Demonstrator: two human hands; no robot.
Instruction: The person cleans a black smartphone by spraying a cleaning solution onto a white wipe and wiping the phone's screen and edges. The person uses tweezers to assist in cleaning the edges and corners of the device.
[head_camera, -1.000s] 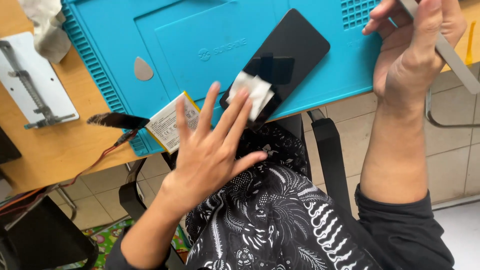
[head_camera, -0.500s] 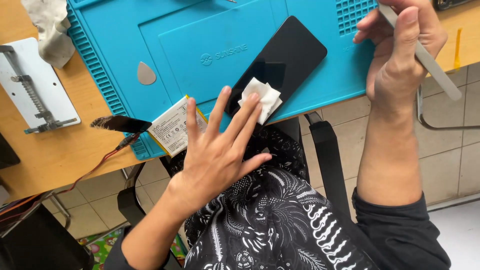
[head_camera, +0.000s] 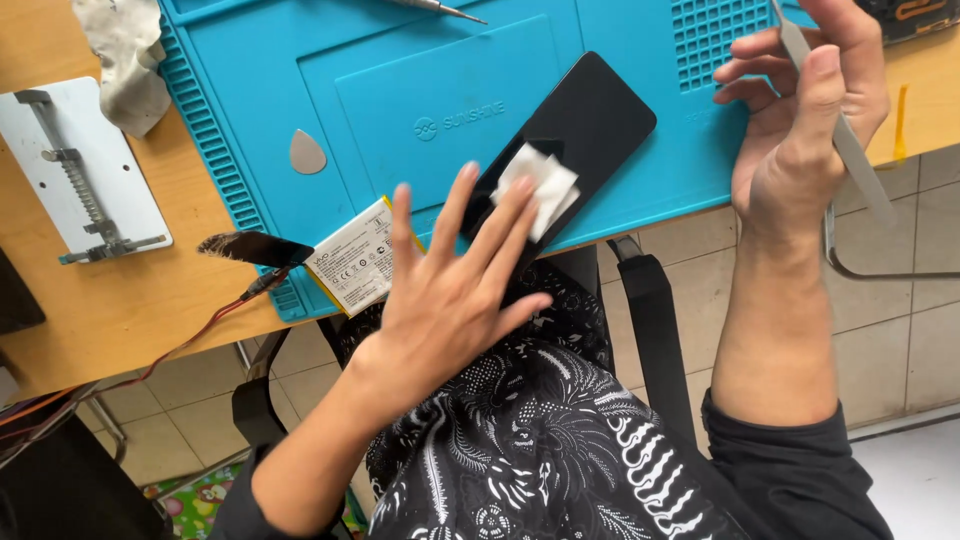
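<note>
The left hand (head_camera: 450, 300) is spread wide, its fingertips pressing a white wipe (head_camera: 540, 185) on the black phone (head_camera: 580, 140), which lies on the blue mat (head_camera: 400, 90). The right hand (head_camera: 800, 130) grips a grey tool (head_camera: 850, 150), whose top is cut off. The phone's lower end is hidden.

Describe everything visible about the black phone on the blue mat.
The black phone is a slim, glossy slab with rounded corners, lying flat and diagonal on the blue mat, its lower end at the mat's front edge. Its dark surface shows no lit screen. A small folded white wipe rests on its lower half, and the left hand, fingers spread, presses fingertips on the wipe and the phone's lower end. The right hand is apart from it.
</note>
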